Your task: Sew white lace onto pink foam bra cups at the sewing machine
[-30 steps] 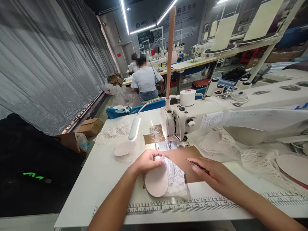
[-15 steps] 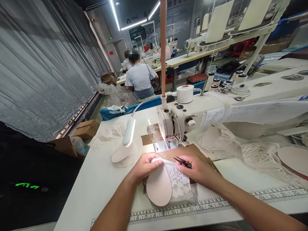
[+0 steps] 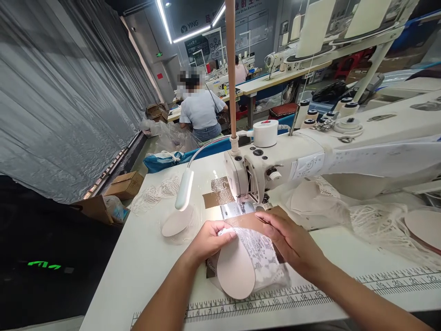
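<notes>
Lace cup [image 3: 248, 264] before sewing machine [image 3: 275, 161].

White patterned lace [image 3: 261, 257] over pale pink pad [image 3: 236, 272], brown card [image 3: 248, 220] beneath.

Left of my left hand [image 3: 206, 239] the surface [image 3: 144, 262] is open. Ahead, the sewing machine [image 3: 275, 161] and lamp [image 3: 184, 189] block me. Right side is cluttered with a lace pile [image 3: 375, 225]; the near edge is free.
</notes>
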The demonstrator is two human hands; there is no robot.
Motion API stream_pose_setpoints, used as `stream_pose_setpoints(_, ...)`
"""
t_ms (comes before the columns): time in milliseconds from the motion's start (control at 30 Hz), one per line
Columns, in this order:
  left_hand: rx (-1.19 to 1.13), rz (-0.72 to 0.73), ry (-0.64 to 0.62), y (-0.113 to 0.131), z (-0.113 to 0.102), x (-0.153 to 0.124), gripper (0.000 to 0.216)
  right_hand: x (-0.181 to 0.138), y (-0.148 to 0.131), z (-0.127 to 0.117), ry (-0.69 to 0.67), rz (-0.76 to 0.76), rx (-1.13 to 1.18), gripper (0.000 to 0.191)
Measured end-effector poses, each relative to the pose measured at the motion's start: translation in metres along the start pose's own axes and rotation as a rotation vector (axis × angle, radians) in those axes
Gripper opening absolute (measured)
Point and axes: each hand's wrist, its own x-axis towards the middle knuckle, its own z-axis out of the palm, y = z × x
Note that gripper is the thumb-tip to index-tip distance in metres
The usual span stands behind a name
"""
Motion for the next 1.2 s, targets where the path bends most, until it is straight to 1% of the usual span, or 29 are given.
stream_pose_setpoints(100,-0.049,-0.015,-0.014,0.001,0.002,-0.001,0.04,-0.005,0.0,0.006,0.061,-0.218,-0.067,0.038)
stream_pose_setpoints(167,-0.086,-0.007,-0.036,0.002,0.005,-0.002,0.041,-0.007,-0.002,0.012,0.073,-0.31,-0.109,0.036)
stream_pose_setpoints(200,-0.105,0.0,-0.053,0.003,0.006,-0.002,0.041,-0.007,-0.003,0.014,0.079,-0.33,-0.125,0.035)
stream_pose_setpoints(333,-0.167,0.033,-0.11,0.007,0.011,-0.004,0.037,-0.006,-0.005,0.019,0.102,-0.346,-0.152,0.033)
stream_pose_setpoints(500,-0.187,0.025,-0.141,0.008,0.014,-0.006,0.038,-0.006,-0.005,0.018,0.107,-0.348,-0.148,0.033)
stream_pose_setpoints(700,-0.161,0.058,-0.135,0.009,0.014,-0.006,0.035,-0.006,-0.004,0.018,0.114,-0.342,-0.186,0.034)
stream_pose_setpoints(933,-0.19,0.063,-0.161,0.008,0.017,-0.005,0.037,-0.004,-0.008,0.018,0.144,-0.345,-0.242,0.032)
stream_pose_setpoints(1200,-0.089,0.117,-0.115,0.007,0.022,-0.004,0.034,-0.005,-0.01,0.021,0.178,-0.347,-0.255,0.03)
